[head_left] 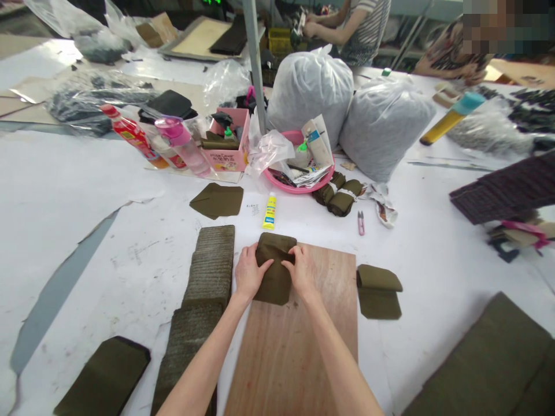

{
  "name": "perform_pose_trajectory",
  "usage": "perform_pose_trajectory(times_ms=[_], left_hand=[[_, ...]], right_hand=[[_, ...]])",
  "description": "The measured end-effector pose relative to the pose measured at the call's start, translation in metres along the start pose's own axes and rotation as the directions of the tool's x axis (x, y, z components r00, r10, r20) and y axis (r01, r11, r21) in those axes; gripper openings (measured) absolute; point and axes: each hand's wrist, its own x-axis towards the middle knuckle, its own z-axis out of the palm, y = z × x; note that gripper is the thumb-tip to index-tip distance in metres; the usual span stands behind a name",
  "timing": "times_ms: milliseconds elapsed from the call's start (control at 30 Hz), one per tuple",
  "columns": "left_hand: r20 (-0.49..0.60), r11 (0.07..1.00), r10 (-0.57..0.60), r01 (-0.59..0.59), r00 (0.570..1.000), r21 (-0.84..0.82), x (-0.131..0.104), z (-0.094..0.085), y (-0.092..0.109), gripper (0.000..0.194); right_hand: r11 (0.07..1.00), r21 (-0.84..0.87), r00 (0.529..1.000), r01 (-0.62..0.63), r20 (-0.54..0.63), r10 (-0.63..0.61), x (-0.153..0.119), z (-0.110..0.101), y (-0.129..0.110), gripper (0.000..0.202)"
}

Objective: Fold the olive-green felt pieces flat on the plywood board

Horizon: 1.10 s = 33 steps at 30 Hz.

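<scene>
Soft cloth piece (276, 283) on a wooden board (323, 323), best held by its sides

The dark olive cloth piece lies at the far left corner of the board, its far end reaching just past the board's edge. The left hand (250, 271) is at its left side, the right hand (303, 273) at its right; they are apart, thumbs on the cloth, fingers at the edges. How firmly they pinch, or whether fingers reach beneath, I cannot tell. A crease near the right thumb suggests that it bends easily. It looks light and matte, so probably not slippery, and unlikely to break, though a hard squeeze could wrinkle it. The side edges seem the best hold, with thumbs flat on its face. On the white tabletop (143, 225), a row of overlapping cloth (211, 266) lies to the left; a yellow tube (269, 212) lies just beyond.
</scene>
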Motion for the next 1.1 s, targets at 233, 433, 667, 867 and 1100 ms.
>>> perform_pose_trajectory(times_ms=[233, 433, 667, 867, 1100], left_hand=[[-0.059, 0.998, 0.049, -0.046, 0.997, 0.053, -0.001, 0.001, 0.002, 0.056], [-0.036, 0.973, 0.225, -0.222, 0.974, 0.067, 0.005, -0.002, 0.003, 0.057], [0.140, 0.912, 0.399, -0.408, 0.906, 0.039, 0.022, -0.014, 0.005, 0.041], [0.310, 0.856, 0.446, -0.502, 0.839, 0.126, 0.034, -0.024, 0.007, 0.011], [0.396, 0.850, 0.457, -0.522, 0.796, 0.070, 0.039, -0.027, 0.009, 0.010]], right_hand=[[0.994, -0.040, 0.995, 0.099, -0.006, -0.099, -0.007, 0.002, -0.006, 0.015], [0.993, -0.027, 0.991, 0.113, 0.069, -0.111, -0.002, 0.000, -0.005, 0.022], [0.968, 0.005, 0.965, 0.250, 0.075, -0.250, -0.009, -0.003, -0.006, 0.016], [0.958, 0.287, 1.000, -0.005, 0.031, -0.004, -0.017, 0.001, -0.002, 0.008], [0.985, 0.094, 0.984, -0.142, 0.123, 0.130, -0.009, 0.001, 0.001, 0.021]])
